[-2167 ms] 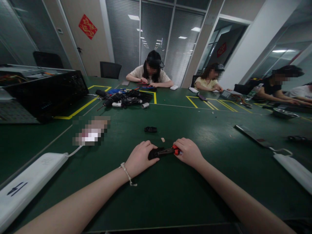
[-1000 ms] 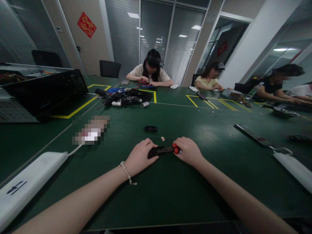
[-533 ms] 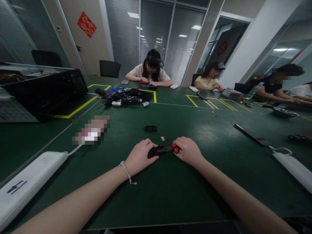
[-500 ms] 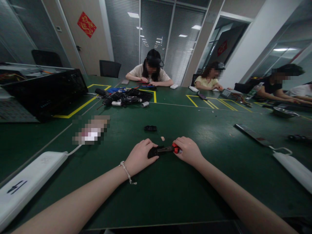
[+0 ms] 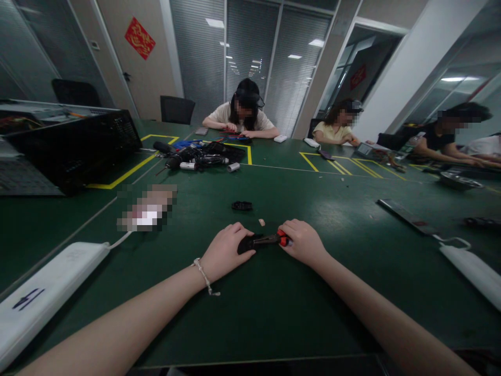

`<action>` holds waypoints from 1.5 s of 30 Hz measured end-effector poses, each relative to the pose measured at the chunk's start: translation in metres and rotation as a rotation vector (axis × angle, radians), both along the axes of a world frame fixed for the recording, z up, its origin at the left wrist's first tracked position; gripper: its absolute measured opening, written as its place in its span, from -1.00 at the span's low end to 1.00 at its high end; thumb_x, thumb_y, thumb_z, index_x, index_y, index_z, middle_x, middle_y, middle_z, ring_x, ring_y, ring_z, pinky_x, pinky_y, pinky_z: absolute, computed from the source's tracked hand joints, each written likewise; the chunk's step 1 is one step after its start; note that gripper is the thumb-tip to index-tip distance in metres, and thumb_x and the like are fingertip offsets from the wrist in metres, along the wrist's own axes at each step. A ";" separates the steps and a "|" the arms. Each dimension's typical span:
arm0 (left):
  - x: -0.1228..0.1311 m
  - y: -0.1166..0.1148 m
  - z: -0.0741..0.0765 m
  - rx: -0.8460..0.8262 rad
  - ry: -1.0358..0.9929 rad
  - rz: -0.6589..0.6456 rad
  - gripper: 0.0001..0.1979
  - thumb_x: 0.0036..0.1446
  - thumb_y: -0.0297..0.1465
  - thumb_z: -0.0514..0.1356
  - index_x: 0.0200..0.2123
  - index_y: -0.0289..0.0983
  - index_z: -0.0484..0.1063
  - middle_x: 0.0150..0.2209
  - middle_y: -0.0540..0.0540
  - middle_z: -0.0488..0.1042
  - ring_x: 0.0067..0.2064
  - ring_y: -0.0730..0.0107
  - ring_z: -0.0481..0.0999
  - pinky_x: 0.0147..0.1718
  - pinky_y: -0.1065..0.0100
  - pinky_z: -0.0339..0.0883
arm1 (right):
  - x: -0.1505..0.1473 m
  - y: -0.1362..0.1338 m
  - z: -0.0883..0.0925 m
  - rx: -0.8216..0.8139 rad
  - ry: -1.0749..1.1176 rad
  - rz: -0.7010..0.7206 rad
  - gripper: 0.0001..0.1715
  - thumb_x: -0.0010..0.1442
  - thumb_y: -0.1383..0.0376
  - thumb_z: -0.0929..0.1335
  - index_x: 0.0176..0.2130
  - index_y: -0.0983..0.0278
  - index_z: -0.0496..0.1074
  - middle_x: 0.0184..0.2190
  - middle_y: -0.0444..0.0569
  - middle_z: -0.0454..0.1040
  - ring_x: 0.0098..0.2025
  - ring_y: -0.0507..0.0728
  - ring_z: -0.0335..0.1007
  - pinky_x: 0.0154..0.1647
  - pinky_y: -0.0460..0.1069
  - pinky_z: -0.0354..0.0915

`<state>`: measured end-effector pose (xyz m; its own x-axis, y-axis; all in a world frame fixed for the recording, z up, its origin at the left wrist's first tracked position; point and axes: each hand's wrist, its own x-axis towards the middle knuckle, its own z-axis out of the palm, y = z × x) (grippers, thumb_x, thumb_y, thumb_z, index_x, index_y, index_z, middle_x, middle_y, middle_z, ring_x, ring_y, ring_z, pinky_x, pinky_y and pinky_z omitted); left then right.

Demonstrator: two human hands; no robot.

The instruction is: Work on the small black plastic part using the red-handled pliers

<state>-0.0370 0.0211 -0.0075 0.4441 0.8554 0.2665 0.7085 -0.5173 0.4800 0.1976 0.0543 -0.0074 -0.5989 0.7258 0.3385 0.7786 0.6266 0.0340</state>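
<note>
My left hand [image 5: 227, 244] is closed round a small black plastic part [image 5: 246, 244], holding it low over the green table; the fingers cover much of it. My right hand [image 5: 302, 241] grips red-handled pliers [image 5: 269, 239], long-nosed, with the jaws pointing left. Their tips meet the black part at its right side; whether they pinch something there is too small to tell. Just beyond the pliers lies a little pale scrap [image 5: 262, 222]. Farther out sits another black plastic piece [image 5: 241, 206].
A phone [image 5: 151, 206], blurred out, lies left with a white power bank [image 5: 58, 292] cabled to it. Another phone [image 5: 407, 216] and power bank [image 5: 473, 274] are at right. Cables and a drill [image 5: 178, 159] are heaped beyond, near a black computer case [image 5: 78, 151]. Several people sit across the table.
</note>
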 end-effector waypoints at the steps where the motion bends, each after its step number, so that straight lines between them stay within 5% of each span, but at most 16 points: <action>1: 0.000 0.000 0.000 -0.001 0.001 0.000 -0.69 -0.02 -0.30 0.19 -0.16 -0.20 0.32 -0.24 -0.02 0.31 -0.23 0.31 0.33 -0.26 0.27 0.25 | 0.000 0.000 0.000 0.001 0.003 0.001 -0.80 -0.04 0.32 0.30 -0.32 0.30 0.37 -0.38 -0.01 0.40 -0.34 0.09 0.25 -0.33 -0.02 0.16; 45: 0.000 -0.001 0.002 -0.015 0.009 0.004 -0.69 -0.01 -0.31 0.18 -0.15 -0.20 0.31 -0.23 -0.03 0.32 -0.21 0.30 0.34 -0.25 0.27 0.26 | 0.001 0.002 0.005 -0.026 -0.019 0.038 -0.73 -0.04 0.32 0.29 -0.25 0.30 0.36 -0.31 0.01 0.37 -0.29 0.11 0.22 -0.28 0.01 0.17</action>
<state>-0.0368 0.0202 -0.0052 0.4427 0.8613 0.2494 0.7148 -0.5069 0.4818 0.1987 0.0560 -0.0019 -0.6321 0.7110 0.3081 0.7539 0.6562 0.0324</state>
